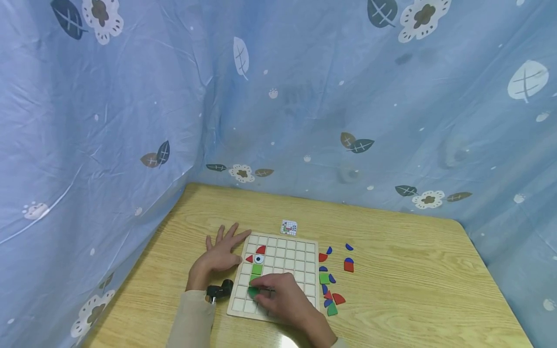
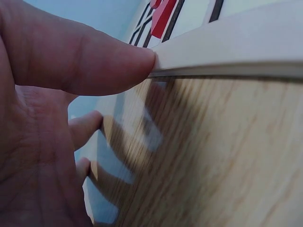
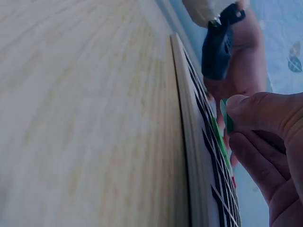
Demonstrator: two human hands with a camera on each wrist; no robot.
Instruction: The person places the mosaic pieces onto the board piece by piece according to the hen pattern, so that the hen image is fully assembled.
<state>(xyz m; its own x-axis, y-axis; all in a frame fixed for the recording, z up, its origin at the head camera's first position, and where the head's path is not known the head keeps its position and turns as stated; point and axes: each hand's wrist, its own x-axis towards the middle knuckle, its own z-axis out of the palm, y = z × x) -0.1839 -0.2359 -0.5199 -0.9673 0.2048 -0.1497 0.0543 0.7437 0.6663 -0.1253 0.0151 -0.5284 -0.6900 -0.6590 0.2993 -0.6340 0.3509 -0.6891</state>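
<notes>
A pale wooden grid board (image 1: 310, 290) lies on the table. In its left columns sit a red quarter-round tile (image 1: 261, 249), a small red triangle (image 1: 249, 258), a white tile with an eye (image 1: 258, 259) and a light green square tile (image 1: 257, 269). My right hand (image 1: 285, 296) pinches a dark green tile (image 3: 227, 116) between thumb and fingers, just over the lower left cells; its full shape is partly covered. With fingers spread, my left hand (image 1: 221, 256) rests by the board's left side, its thumb (image 2: 128, 66) touching the edge.
Several loose blue, red and green tiles, among them a red square (image 1: 349, 267) and a green one (image 1: 332, 309), lie right of the board. A small printed card (image 1: 289, 227) lies behind it. A blue patterned curtain (image 1: 304, 121) borders the wooden table (image 1: 404, 285).
</notes>
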